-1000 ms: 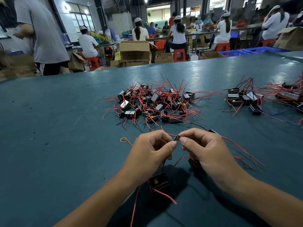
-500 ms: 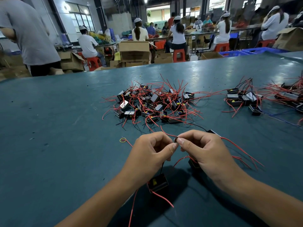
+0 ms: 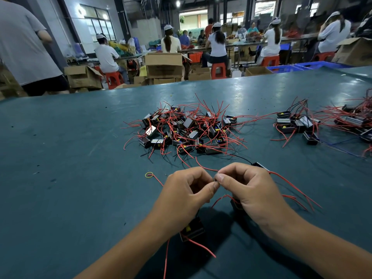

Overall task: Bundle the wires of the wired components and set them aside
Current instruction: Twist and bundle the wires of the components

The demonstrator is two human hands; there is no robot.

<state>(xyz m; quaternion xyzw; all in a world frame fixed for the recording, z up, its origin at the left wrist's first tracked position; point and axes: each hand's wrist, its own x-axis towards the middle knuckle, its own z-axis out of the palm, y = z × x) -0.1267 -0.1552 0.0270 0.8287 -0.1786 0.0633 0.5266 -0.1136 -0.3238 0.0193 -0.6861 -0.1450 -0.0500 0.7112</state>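
My left hand (image 3: 189, 192) and my right hand (image 3: 249, 188) meet at the fingertips above the green table (image 3: 70, 158), both pinching thin wire ends between thumb and forefinger. A small black component (image 3: 192, 231) with a yellow dot dangles below my left hand on a black wire, red wires trailing from it. A second black component (image 3: 236, 204) sits half hidden under my right palm. A third component (image 3: 260, 166) peeks out behind my right hand, red wires running right. A pile of loose components (image 3: 185, 129) with red wires lies beyond my hands.
A yellow rubber band (image 3: 149, 175) lies left of my hands. A group of components (image 3: 298, 123) sits at the right, with more tangled wires (image 3: 354, 119) at the far right edge. Cardboard boxes and seated workers fill the background past the table's far edge.
My hands have stayed together at the fingertips with small finger movements on the wires. The hanging component swung slightly. The person at the far left walked further left.
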